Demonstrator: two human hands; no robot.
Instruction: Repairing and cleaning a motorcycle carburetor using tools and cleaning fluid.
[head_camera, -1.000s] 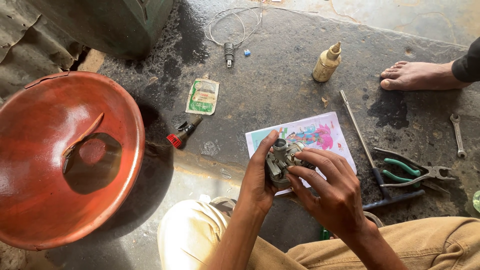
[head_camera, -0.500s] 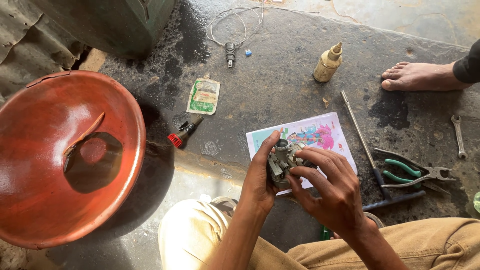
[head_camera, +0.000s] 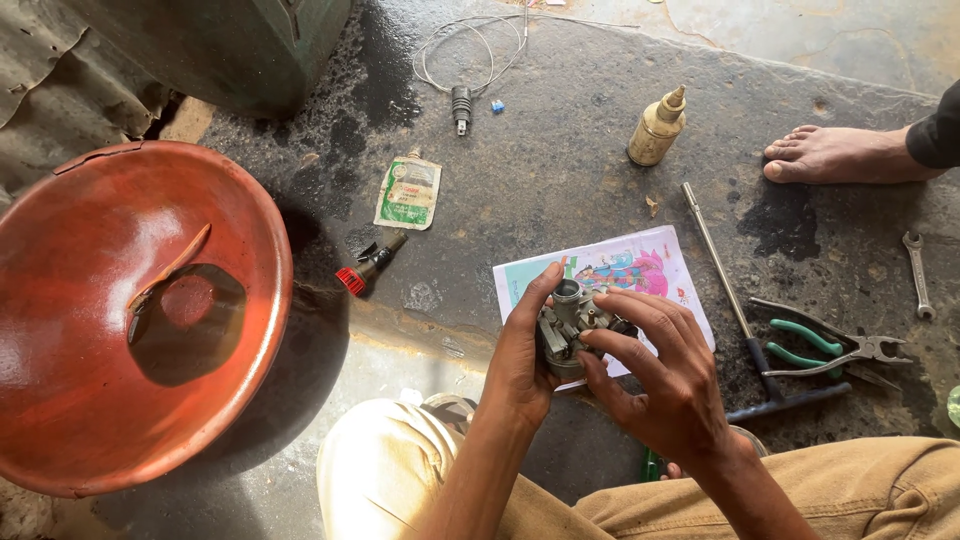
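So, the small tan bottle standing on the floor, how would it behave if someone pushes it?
The tan bottle stands upright on a narrow base with a tapered nozzle on top, so a push up high would probably tip it. Its body looks round, so once down it may roll. The dark floor looks oily around it, so it could be slippery.

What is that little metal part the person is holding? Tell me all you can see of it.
The metal part is a small, grey, dull casting with a short open round tube standing up at its top and knobbly fittings around the body. It looks grimy. The left hand cups it from the side and below, thumb up by the tube; the right hand lays its fingers across its other side. It is held above a colourful printed sheet lying on the dark floor. Its underside is hidden.
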